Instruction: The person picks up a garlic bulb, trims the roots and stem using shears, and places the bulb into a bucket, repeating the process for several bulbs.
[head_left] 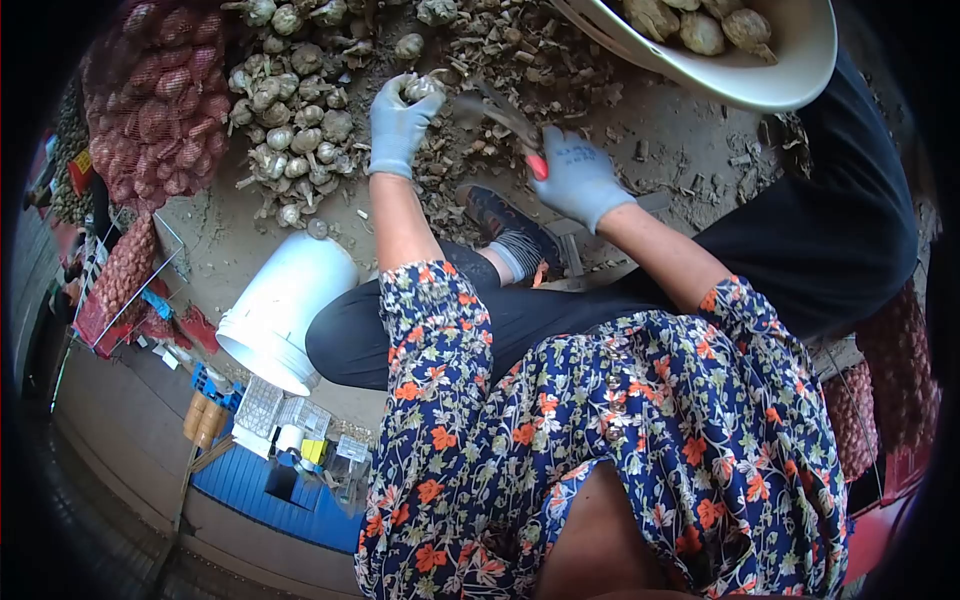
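My left hand (398, 125), in a grey-blue glove, grips a garlic bulb (421, 88) and holds it up over the ground. Just to its right my right hand (577, 175), also gloved, is closed on shears (505, 115) with a red handle end, their blades pointing toward the bulb. A heap of garlic bulbs with stems (290, 130) lies on the ground left of my left hand. Cut stems and roots (510, 50) litter the dirt beyond both hands.
A white bowl (790, 70) at the top right holds trimmed bulbs. A white bucket (275, 315) lies on its side by my knee. Red mesh sacks of garlic (160, 100) are stacked at the left, and more sacks (900, 370) stand at the right.
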